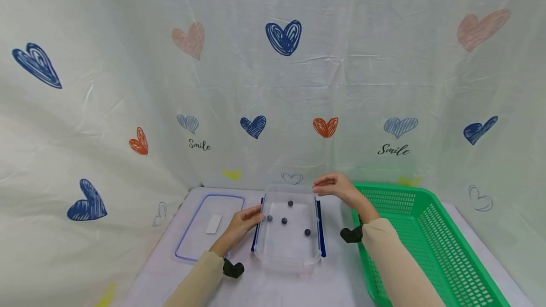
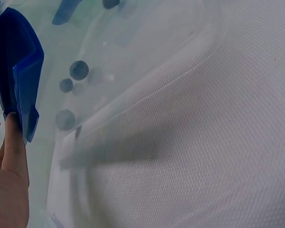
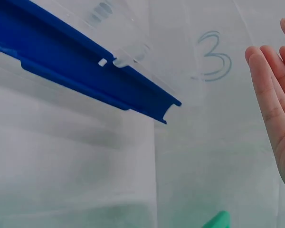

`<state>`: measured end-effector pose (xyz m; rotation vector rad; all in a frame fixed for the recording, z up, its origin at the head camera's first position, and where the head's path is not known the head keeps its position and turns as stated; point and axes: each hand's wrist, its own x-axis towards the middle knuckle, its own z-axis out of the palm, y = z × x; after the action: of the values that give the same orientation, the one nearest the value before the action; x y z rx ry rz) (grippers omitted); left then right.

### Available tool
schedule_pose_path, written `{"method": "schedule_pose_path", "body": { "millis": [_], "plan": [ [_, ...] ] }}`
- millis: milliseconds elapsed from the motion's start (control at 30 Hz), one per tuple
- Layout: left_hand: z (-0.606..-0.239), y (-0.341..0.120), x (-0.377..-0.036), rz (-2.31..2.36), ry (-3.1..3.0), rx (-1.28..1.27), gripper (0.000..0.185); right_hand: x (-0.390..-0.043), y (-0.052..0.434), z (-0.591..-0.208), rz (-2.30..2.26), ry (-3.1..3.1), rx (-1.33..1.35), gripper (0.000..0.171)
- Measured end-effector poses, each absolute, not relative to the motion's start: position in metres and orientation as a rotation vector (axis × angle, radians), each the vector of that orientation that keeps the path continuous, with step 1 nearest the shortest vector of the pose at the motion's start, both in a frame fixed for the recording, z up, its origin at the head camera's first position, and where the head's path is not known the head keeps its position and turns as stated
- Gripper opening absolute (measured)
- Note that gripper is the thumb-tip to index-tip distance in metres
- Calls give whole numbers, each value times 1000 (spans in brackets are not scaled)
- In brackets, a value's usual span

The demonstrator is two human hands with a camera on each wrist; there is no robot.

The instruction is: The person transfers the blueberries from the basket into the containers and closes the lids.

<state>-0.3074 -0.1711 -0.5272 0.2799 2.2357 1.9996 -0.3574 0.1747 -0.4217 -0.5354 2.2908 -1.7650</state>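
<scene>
A clear plastic container [image 1: 294, 252] with blue side latches stands on the table, several small dark balls [image 1: 284, 221] lying inside. My left hand [image 1: 241, 226] is at its left wall, fingers extended. In the left wrist view, a fingertip touches the left blue latch [image 2: 26, 71], which hangs down. My right hand [image 1: 337, 187] is raised by the far right corner, holding nothing, its fingers nearly straight and close together. The right wrist view shows the right blue latch [image 3: 85, 61] folded down, apart from the right fingers [image 3: 263, 90].
To the left lies a clear lid [image 1: 198, 226] with a blue seal, a small white rectangle [image 1: 214, 224] on it. A large green basket [image 1: 409, 245] stands on the right, beneath my right forearm. A white curtain [image 1: 290, 89] with printed hearts hangs behind the table.
</scene>
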Motion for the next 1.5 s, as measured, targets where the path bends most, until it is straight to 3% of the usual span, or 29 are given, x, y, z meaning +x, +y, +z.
{"method": "schedule_pose_path", "body": {
  "millis": [533, 933, 1167, 1500],
  "plan": [
    [-528, -172, -306, 2001, 2232, 269, 57, -352, 221, -415, -1821, 2325, -462, 42],
    [-528, -173, -306, 2003, 2235, 247, 55, -342, 262, -417, -1771, 2405, -429, 36],
    [-530, -172, -306, 2008, 2227, 243, 58, -334, 280, -422, -1723, 2457, -407, 49],
    [-527, -170, -307, 2013, 2222, 246, 60, -329, 301, -429, -1733, 2501, -364, 48]
  ]
}}
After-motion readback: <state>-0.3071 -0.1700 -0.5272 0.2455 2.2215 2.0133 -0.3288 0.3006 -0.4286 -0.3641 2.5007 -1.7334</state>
